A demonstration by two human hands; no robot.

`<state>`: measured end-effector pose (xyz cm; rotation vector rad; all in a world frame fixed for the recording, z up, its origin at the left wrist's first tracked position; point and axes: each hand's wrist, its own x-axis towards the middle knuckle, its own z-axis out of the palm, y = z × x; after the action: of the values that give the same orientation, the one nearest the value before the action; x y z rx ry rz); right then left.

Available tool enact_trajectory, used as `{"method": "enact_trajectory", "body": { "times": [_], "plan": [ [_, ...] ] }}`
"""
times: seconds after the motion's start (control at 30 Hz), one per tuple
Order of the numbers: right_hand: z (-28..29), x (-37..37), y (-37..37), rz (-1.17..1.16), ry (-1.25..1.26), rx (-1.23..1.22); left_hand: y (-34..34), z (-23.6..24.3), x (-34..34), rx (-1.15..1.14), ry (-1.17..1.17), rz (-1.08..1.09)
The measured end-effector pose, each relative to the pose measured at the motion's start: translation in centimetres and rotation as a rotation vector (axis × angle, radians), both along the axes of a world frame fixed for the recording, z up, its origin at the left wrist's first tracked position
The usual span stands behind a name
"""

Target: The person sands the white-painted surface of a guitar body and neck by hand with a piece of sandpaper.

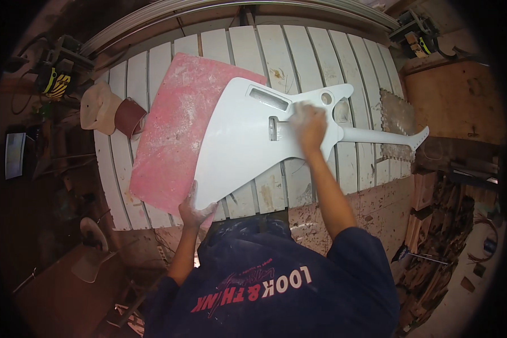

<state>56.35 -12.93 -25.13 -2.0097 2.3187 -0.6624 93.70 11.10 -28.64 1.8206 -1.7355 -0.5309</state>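
Note:
A white, angular electric guitar [236, 146] lies flat with its neck pointing right, bare of strings and hardware. Open cavities and a round hole show in its face. My left hand [196, 211], dusted white, grips the body's lower left corner, thumb along the near edge and fingers on the other side. Over the upper middle of the body, beside the cavities, is my right hand [311, 128]. Motion blurs its fingers, and a whitish patch there could be dust or something held. Under the body's left part lies a dusty pink sheet [169, 107].
The guitar rests on a white slatted table [265, 194]. At its left edge are a beige cap [98, 107] and a dark red roll [129, 117]. A grey textured mat [397, 121] lies under the neck. Wood pieces [442, 248] are stacked at the lower right.

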Motion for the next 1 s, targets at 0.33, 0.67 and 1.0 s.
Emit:
{"method": "enact_trajectory", "body": {
  "times": [0.33,0.67,1.0],
  "plan": [
    [1.2,4.5,2.5,-0.024,0.019,0.122,-0.1,0.1,-0.2,-0.024,0.04,-0.006],
    [2.0,9.2,2.4,0.26,-0.02,0.053,0.0,0.6,0.0,0.014,0.041,0.002],
    [0.8,13.9,4.4,0.677,-0.11,0.086,0.0,1.1,0.4,0.178,0.012,-0.004]
  ]
}}
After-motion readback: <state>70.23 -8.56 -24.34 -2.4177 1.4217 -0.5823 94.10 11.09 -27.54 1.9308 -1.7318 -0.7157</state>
